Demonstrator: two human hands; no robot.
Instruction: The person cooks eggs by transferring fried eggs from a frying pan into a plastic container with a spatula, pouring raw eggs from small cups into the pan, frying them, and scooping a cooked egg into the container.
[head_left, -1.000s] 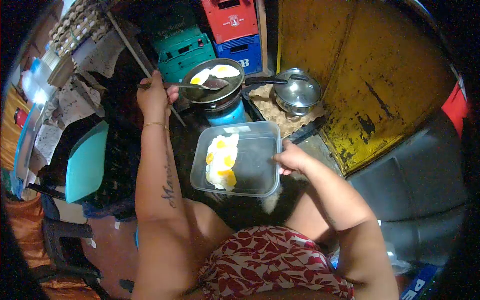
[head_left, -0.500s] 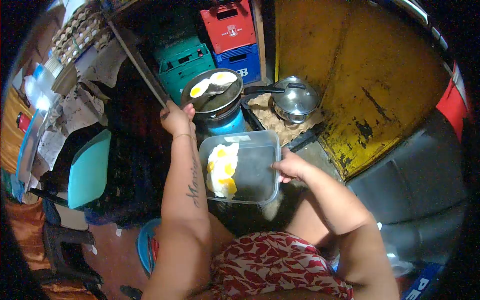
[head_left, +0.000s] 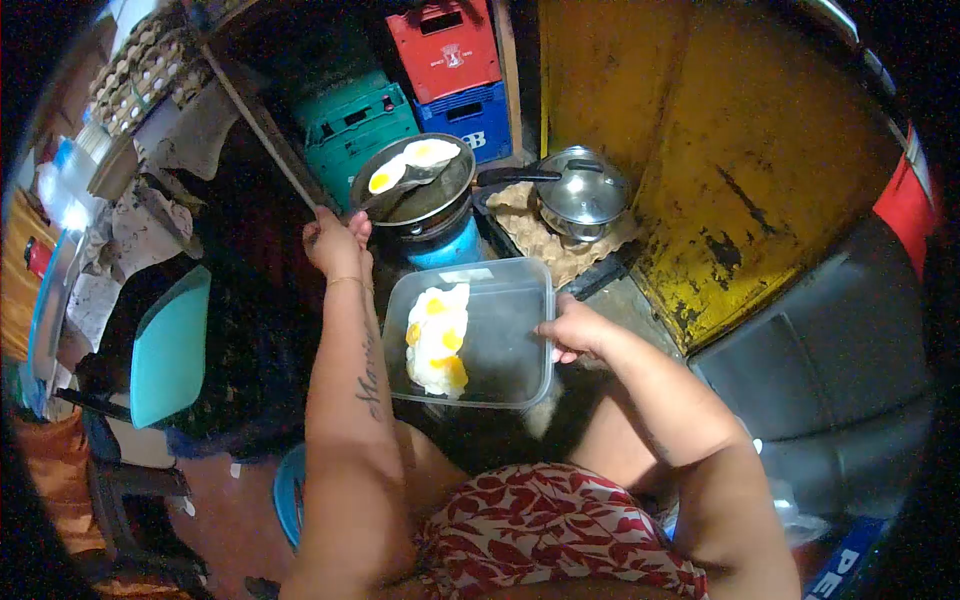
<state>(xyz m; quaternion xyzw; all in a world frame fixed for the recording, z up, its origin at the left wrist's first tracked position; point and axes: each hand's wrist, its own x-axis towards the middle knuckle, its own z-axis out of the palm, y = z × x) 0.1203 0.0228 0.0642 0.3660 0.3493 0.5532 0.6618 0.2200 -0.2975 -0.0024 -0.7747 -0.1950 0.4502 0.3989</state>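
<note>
A clear plastic container (head_left: 505, 375) with several fried eggs (head_left: 437, 340) along its left side is gripped at the right rim by my right hand (head_left: 574, 330). Left of the frying pan (head_left: 425, 205), my left hand (head_left: 338, 245) is closed; what it holds is too hidden to tell. Inside the pan lie fried eggs (head_left: 430, 153), with something dark beside them. Under the pan is a stove with a blue body (head_left: 448, 245).
A lidded pot (head_left: 582, 195) rests on an egg-tray sheet (head_left: 520, 222) right of the pan. Behind stand green (head_left: 360, 125), red (head_left: 447, 50) and blue (head_left: 475, 122) crates. A yellow panel (head_left: 720, 170) is at the right, a teal lid-like piece (head_left: 170, 350) at the left.
The whole view has shifted slightly, with most things a little further left. The eggs remain in the pan and the container, and both hands keep about the same places beside them.
</note>
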